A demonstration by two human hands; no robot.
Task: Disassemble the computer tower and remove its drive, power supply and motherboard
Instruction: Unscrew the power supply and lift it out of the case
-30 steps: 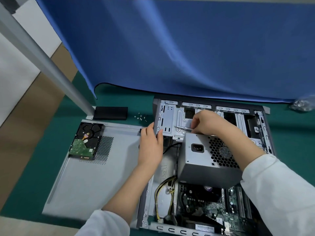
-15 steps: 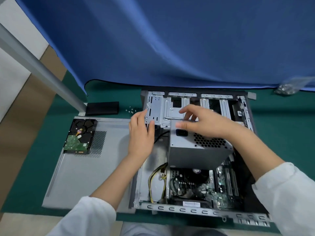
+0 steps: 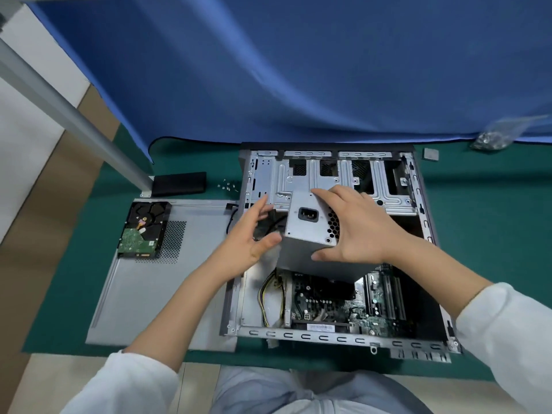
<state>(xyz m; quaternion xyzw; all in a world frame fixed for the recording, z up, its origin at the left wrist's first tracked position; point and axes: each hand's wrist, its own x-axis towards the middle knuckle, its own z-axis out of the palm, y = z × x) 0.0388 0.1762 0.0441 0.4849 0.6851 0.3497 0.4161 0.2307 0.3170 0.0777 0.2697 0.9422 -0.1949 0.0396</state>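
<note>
Here the tower (image 3: 334, 334) lay open on its side on the green counter (image 3: 490, 234), at about 5 o'clock from the middle of the view. The right hand (image 3: 357, 227) spread over the supply (image 3: 310, 234), fingers reaching across its far edge and the thumb pressed on its near face, so its grip was on that grey box. The supply sat tilted above the motherboard (image 3: 337, 306), its socket face turned up. The left hand (image 3: 249, 234) hovered just at 9 o'clock of the supply, fingers relaxed and apart, holding nothing; whether the thumb touched the box could not be told. Yellow and black cables (image 3: 268, 297) ran down inside the tower at 7 o'clock of the supply.

At 9 o'clock of the tower lay the grey side panel (image 3: 155, 294), flat on the counter, and on its far left corner rested the drive (image 3: 145, 230), circuit board up. Beyond the panel at 12 o'clock sat a black box (image 3: 179, 183), with a few screws (image 3: 227, 186) just to its 3 o'clock. A blue cloth (image 3: 298, 70) hung behind the tower. At 2 o'clock of the tower were a small grey square (image 3: 430, 153) and a clear bag (image 3: 497, 135), blurred.
</note>
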